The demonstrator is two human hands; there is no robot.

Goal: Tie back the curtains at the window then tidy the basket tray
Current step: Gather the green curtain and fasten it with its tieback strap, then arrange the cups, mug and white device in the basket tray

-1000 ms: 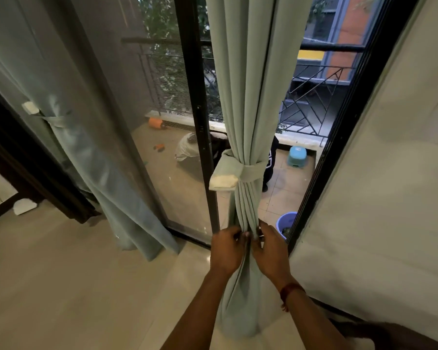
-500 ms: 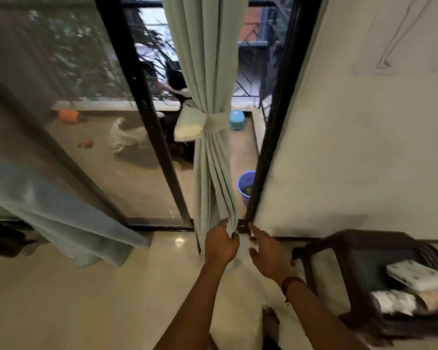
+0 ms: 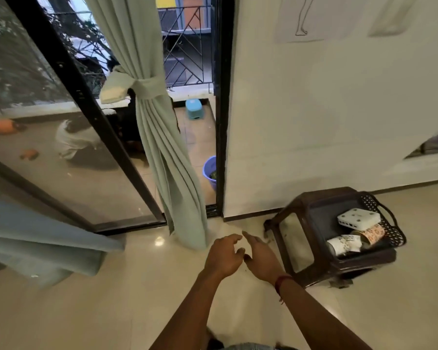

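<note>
Left grip (image 3: pixel 223 256) and right grip (image 3: pixel 262 261) empty, curtain (image 3: pixel 162 137) tied.
Your fingers are loose and spread, holding nothing, hands side by side above the floor (image 3: pixel 111 311) just short of the curtain hem. Tie-back (image 3: pixel 147 88) cinches the curtain by the door frame (image 3: pixel 221 109). Basket tray (image 3: pixel 392 231) sits on the dark stool (image 3: pixel 296 238) to your right, holding a white box (image 3: pixel 358 218) and two tipped cups (image 3: pixel 343 245).

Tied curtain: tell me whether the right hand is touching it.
Apart. The head view shows pale floor between the right hand and the lower edge of the tied curtain.
</note>
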